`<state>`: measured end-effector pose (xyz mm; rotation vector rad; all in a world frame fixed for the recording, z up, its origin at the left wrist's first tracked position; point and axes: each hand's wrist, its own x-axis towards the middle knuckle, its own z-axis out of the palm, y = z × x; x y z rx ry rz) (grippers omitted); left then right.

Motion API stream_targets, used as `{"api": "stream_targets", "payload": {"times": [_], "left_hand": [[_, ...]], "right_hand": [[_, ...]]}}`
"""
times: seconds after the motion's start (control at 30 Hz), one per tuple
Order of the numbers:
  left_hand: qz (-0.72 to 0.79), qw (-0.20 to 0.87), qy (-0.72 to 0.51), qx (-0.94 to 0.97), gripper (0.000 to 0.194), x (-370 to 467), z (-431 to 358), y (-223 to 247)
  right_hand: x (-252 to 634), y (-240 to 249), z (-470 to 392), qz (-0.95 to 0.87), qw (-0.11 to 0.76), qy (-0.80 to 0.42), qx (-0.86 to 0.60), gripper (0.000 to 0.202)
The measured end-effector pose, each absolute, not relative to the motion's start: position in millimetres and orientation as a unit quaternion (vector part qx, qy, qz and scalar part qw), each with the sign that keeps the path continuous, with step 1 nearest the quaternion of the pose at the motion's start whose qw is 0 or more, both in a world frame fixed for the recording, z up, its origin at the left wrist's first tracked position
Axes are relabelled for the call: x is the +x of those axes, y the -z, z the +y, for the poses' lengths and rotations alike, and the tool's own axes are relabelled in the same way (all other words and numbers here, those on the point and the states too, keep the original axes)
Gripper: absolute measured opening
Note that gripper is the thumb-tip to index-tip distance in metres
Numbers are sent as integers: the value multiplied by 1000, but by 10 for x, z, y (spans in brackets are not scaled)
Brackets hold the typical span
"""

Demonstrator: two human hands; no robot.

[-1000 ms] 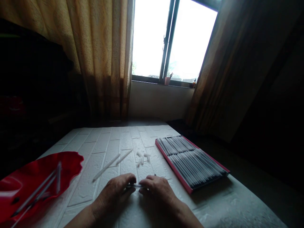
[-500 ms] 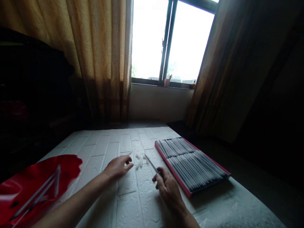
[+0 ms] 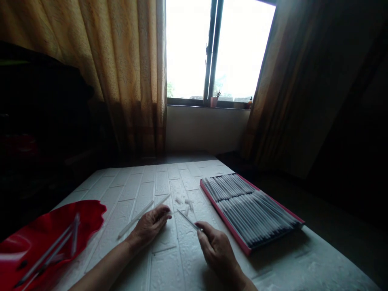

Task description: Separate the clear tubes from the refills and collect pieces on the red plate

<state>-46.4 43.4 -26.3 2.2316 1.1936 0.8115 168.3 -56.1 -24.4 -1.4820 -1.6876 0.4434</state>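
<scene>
My right hand grips a slim grey pen between thumb and fingers, its pointed tip toward my left hand. My left hand is closed in a pinch on a small clear cap, which lies close to the pen's tip; I cannot tell whether they touch. Beyond the hands, several small clear pieces lie loose on the white table. Two long translucent tubes lie by my left hand, a nearer tube and a farther tube.
To the right stands a red-edged tray filled with two rows of grey sticks. A red wavy-rimmed dish at left holds a few pens. A window and curtains rise behind the table; a pink cup sits on the sill.
My left hand has closed on a small clear cap. My right hand has shifted slightly down and right, with the pen now nearer my left hand. The tubes beside my left hand show more fully.
</scene>
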Motion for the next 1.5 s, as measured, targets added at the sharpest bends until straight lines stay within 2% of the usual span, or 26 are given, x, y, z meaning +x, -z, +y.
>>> {"api": "stream_targets", "payload": {"times": [0.1,0.17,0.53,0.6,0.73,0.83,1.07,1.5], "left_hand": [[393,341,-364,772,27,-546,399,333],[387,349,-372,768,27,-561,391,348],[366,215,-317,848,18,-570,273,250],[333,178,-286,881,21,-575,246,209],[263,86,-195,941,25,-609,220,144],[240,61,-173,953,23,-642,184,136],[260,84,-167,947,21,-662,34,169],[265,103,-205,937,23,-640,38,272]], "right_hand": [[1642,253,-577,-679,415,-182,-577,39],[1629,265,-574,-687,408,-177,-574,39],[1641,281,-564,-729,335,-161,-575,33],[1647,254,-565,-747,300,-157,-572,30],[1674,187,-563,-796,178,-98,-570,25],[1691,181,-560,-824,135,-58,-548,25],[1688,279,-546,-859,136,-49,-491,25],[1636,286,-523,-848,141,-44,-509,24]]}}
